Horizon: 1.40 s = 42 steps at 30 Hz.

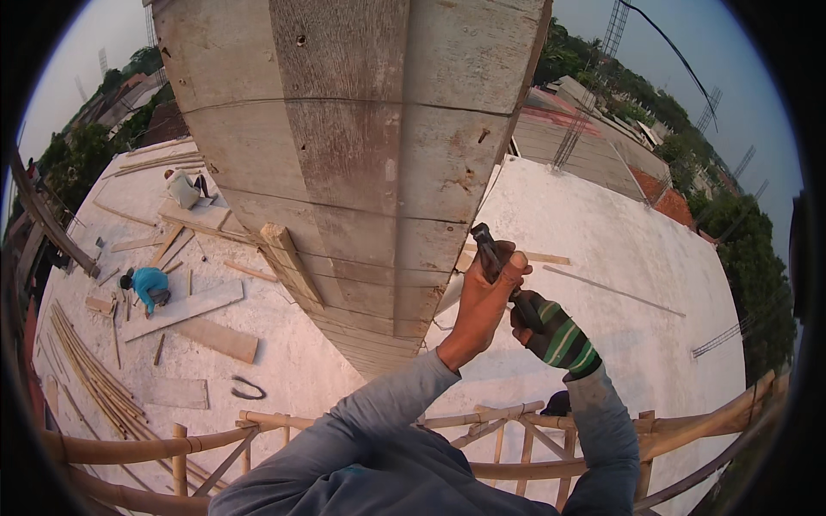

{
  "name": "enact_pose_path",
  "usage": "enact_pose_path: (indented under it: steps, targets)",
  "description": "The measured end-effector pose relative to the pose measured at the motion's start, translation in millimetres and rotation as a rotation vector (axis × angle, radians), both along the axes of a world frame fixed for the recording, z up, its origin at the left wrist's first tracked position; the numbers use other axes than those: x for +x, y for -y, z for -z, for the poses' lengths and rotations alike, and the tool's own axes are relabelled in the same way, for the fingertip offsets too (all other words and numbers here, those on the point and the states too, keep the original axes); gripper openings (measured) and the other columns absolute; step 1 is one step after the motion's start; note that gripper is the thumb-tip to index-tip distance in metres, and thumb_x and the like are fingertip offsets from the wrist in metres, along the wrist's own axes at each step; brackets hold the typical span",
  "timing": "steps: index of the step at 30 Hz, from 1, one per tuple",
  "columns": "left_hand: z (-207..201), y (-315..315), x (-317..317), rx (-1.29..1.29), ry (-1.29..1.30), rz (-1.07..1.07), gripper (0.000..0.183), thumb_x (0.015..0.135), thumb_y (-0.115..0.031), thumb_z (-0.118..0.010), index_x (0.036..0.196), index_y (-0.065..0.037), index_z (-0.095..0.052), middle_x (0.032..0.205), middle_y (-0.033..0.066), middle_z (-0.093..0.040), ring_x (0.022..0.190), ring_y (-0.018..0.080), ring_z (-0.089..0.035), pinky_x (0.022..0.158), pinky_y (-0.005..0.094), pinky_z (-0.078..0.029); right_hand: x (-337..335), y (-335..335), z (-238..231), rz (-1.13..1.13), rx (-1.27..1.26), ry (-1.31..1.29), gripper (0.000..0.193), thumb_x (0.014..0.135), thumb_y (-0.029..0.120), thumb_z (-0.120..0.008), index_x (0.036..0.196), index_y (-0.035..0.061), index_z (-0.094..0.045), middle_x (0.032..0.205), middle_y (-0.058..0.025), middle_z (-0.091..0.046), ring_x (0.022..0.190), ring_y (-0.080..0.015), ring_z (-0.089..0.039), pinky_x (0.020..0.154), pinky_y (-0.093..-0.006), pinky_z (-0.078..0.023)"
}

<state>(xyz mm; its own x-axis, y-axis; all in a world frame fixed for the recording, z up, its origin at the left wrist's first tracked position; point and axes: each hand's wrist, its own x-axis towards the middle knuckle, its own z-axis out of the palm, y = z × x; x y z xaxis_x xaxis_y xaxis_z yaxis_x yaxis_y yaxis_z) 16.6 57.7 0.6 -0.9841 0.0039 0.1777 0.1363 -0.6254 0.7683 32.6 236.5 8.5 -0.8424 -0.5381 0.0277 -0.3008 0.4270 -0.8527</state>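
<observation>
Near the middle of the head view, just right of centre, a dark-handled tool (487, 251) is held up by two hands against the edge of a tall formwork column of weathered wooden boards (361, 155). The left hand (483, 301), bare, is seen with its fingers (514, 265) closed round the tool's handles, the dark head of the tool projecting above the fist and lying just beside the column's right edge. The right hand (551, 331), covered by a green-and-black striped glove, is closed just beside and below the left one; whether its fingers grip the handles cannot be told, since the contact is hidden. Grey sleeves are seen coming in from the lower edge. A bamboo scaffold rail (258, 430) is seen across the near part of the view. Far below, on the left, a pale concrete roof slab (602, 224) is scattered with loose planks (185, 310) and bamboo poles (86, 370), and a crouching person in a blue top (148, 285) is seen among them.
</observation>
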Motion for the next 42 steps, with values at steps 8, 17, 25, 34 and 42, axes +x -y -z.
enact_pose_path:
  steps: [8,17,25,34,42]
  targets:
    - [8,24,4,0.102,0.03,0.03,0.055,0.109,-0.048,-0.044,0.138,-0.002,-0.053,0.127,0.0111,-0.064,0.119,0.0213,-0.061,0.104,0.0402,-0.048,31,18,73,0.009,-0.299,0.184,0.079,0.088,-0.004,-0.068,0.158,0.0062,-0.033,0.138,-0.0098,-0.059,0.115,-0.0189,-0.063,0.098,-0.0373,-0.053]
    - [-3,35,20,-0.044,0.102,-0.044,0.045,0.107,-0.035,-0.057,0.134,0.0,-0.059,0.108,0.0065,-0.07,0.096,0.0155,-0.066,0.091,0.0335,-0.054,69,15,112,-0.157,-0.836,0.257,0.082,0.09,-0.001,-0.072,0.16,0.0134,-0.034,0.162,-0.0231,-0.035,0.142,-0.0367,-0.047,0.116,-0.0493,-0.038]
    - [-22,75,37,-0.233,0.122,-0.06,0.038,0.107,-0.032,-0.058,0.12,0.001,-0.07,0.064,-0.0079,-0.045,0.054,0.0019,-0.034,0.052,0.0205,-0.03,76,14,95,-0.124,-0.881,-0.012,0.052,0.088,0.001,-0.075,0.138,0.0066,-0.061,0.119,-0.0246,-0.068,0.113,-0.0342,-0.068,0.099,-0.0487,-0.052]
    - [-24,93,39,-0.263,-0.003,-0.073,0.034,0.106,-0.028,-0.06,0.118,0.001,-0.071,0.074,-0.0082,-0.054,0.064,0.0006,-0.04,0.055,0.0207,-0.031,52,-3,76,0.158,-0.707,-0.191,0.023,0.095,0.004,-0.067,0.116,0.0037,-0.058,0.087,-0.0158,-0.065,0.047,-0.0103,-0.047,0.04,-0.0246,-0.041]
    - [-19,122,34,-0.792,-0.45,-0.373,0.022,0.1,-0.015,-0.058,0.102,0.005,-0.069,0.069,0.021,-0.057,0.061,0.0342,-0.055,0.061,0.0451,-0.042,6,-26,128,0.879,-0.549,-0.64,0.033,0.095,0.022,-0.073,0.113,-0.0051,-0.069,0.101,-0.0204,-0.07,0.089,-0.0333,-0.067,0.076,-0.0424,-0.057]
